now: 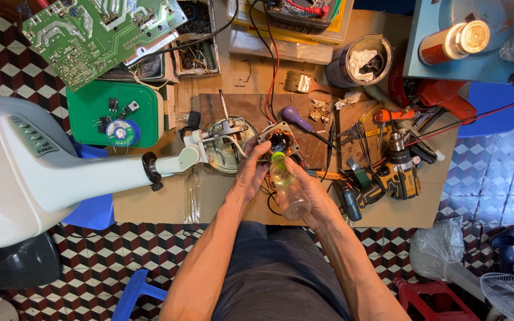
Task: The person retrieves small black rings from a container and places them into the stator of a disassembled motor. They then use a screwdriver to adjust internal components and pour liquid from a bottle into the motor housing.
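Right hand [313, 193] fingers wrap a clear plastic bottle [288, 190] with a green nozzle, tipped toward the copper-wound motor [278, 141] that the left hand [251, 172] fingers pinch.

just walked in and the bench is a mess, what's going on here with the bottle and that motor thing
A person seated at a cluttered wooden bench holds a small clear plastic bottle with a green nozzle in the right hand, its tip pointed into a round electric motor with copper windings. The left hand steadies the motor. A white fan body lies to the left, a yellow and black cordless drill to the right.
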